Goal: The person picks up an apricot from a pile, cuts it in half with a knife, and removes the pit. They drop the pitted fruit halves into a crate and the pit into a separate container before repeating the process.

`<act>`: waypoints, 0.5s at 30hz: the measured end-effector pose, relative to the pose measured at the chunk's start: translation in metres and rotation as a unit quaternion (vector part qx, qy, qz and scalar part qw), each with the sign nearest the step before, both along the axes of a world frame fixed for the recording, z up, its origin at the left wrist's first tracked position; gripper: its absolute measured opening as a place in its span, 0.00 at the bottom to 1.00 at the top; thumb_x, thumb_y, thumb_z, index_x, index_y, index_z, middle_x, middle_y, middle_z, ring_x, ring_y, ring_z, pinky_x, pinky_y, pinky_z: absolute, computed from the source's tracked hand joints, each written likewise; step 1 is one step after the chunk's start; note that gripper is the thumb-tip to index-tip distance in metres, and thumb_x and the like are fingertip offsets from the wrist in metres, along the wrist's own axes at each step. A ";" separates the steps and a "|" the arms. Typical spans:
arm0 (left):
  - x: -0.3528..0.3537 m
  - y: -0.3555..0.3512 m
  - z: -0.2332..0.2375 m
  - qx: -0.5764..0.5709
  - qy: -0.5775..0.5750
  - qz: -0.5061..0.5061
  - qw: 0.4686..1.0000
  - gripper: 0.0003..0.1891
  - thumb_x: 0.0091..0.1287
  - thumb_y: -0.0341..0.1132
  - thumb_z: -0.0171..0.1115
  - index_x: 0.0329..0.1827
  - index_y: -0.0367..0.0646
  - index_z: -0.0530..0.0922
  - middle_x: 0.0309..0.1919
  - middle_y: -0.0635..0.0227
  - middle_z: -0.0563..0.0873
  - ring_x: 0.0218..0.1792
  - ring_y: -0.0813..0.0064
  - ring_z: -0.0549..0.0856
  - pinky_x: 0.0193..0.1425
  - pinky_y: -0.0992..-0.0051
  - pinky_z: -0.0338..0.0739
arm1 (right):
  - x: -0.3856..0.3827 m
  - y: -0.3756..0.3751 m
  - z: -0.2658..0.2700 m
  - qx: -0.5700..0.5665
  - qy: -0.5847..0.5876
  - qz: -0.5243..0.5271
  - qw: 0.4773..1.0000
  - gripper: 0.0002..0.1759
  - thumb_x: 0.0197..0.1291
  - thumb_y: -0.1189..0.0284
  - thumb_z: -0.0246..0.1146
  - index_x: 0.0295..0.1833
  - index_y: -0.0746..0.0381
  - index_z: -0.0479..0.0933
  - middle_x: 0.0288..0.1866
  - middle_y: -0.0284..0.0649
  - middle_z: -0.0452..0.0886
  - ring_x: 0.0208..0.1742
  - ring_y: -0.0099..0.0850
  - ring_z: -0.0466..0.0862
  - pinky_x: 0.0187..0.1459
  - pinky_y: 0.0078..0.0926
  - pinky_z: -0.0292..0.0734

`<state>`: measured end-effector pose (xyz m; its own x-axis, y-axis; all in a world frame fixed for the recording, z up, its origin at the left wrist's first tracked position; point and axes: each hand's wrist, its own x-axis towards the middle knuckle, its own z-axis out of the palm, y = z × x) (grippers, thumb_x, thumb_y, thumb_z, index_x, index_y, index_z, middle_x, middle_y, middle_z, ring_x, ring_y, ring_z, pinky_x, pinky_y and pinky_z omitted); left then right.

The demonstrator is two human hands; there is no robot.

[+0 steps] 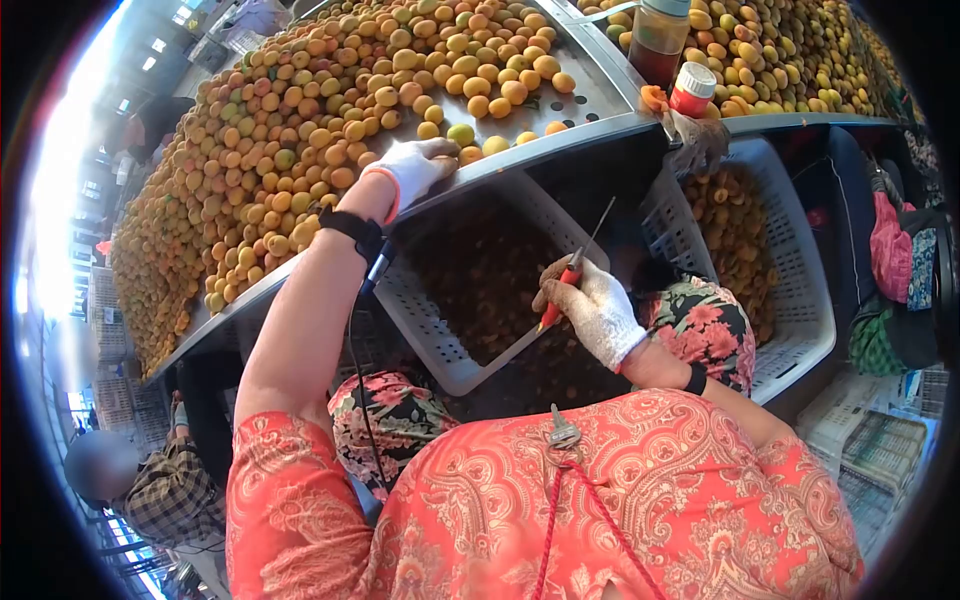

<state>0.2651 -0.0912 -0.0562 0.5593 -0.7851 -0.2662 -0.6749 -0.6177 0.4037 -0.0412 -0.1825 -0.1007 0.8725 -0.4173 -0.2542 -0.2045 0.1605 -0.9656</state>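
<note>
My left hand (pixel 415 168), in a white glove with dirty fingertips, reaches over the metal rim of the sorting table. Its fingers stretch out beside a greenish apricot (pixel 461 134) and a yellow one (pixel 495 146); what lies under the fingertips is hidden. Over a grey crate (pixel 460 375), my right hand (pixel 597 308), also gloved, is closed around the red handle of a screwdriver (pixel 571 278). Its thin metal shaft points up and away from me. Dark, blurred contents (pixel 480 270) lie in the shaded crate.
Many apricots (pixel 290 130) cover the metal table. A bottle of dark liquid (pixel 658 40), a red jar with a white lid (pixel 692 88) and a dirty glove (pixel 697 142) sit on the rim. At right stands a crate (pixel 800 310) of apricot pieces. A person (pixel 170 490) is at lower left.
</note>
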 end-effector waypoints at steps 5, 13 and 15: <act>0.004 -0.012 0.003 0.053 -0.010 0.015 0.998 0.19 0.63 0.39 0.64 0.57 0.48 0.84 0.46 0.63 0.87 0.44 0.70 0.85 0.50 0.74 0.79 | -0.001 -0.006 0.012 0.079 0.022 0.022 0.996 0.12 0.71 0.64 0.58 0.46 0.63 0.76 0.26 0.35 0.81 0.22 0.24 0.77 0.30 0.24 0.72; -0.072 0.048 0.073 -0.487 0.431 0.163 0.742 0.18 0.66 0.26 0.59 0.60 0.39 0.78 0.41 0.62 0.85 0.33 0.73 0.82 0.39 0.75 0.79 | -0.011 0.002 0.032 0.167 -0.084 -0.035 0.982 0.09 0.74 0.65 0.56 0.45 0.60 0.73 0.26 0.28 0.72 0.26 0.15 0.69 0.28 0.16 0.66; -0.103 0.072 0.074 -0.529 0.510 0.118 0.668 0.20 0.67 0.25 0.57 0.62 0.34 0.74 0.46 0.55 0.85 0.41 0.62 0.86 0.49 0.64 0.83 | -0.015 0.005 0.045 0.044 -0.076 0.014 0.996 0.11 0.75 0.64 0.56 0.45 0.60 0.73 0.26 0.26 0.69 0.28 0.15 0.68 0.29 0.17 0.65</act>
<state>0.1624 -0.0196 0.0176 0.6516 -0.7580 0.0314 0.3500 0.3371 0.8740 -0.0560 -0.1779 -0.0560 0.9143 -0.3750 -0.1530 -0.0631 0.2413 -0.9684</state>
